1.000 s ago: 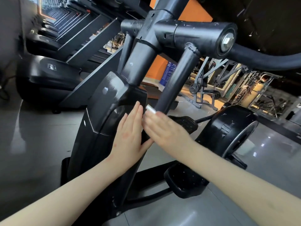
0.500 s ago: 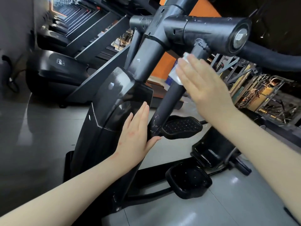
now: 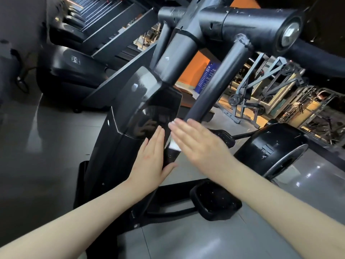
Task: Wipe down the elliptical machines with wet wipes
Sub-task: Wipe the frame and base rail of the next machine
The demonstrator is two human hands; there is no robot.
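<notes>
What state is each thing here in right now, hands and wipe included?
left hand: flat, fingers straight, resting on the black housing.
right hand: flat, pressing the wet wipe against the arm tube.
wet wipe: white, mostly hidden under the right hand.
arm tube: slanted, wipe at its lower part.

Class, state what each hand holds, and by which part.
Right hand presses the wet wipe against the sloping bar under straight fingers; left hand rests on the housing, holding nothing.

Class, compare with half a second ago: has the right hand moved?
Yes. The right hand, pressing the wipe, slid down the slanted bar from its top joint to beside the left hand.
</notes>
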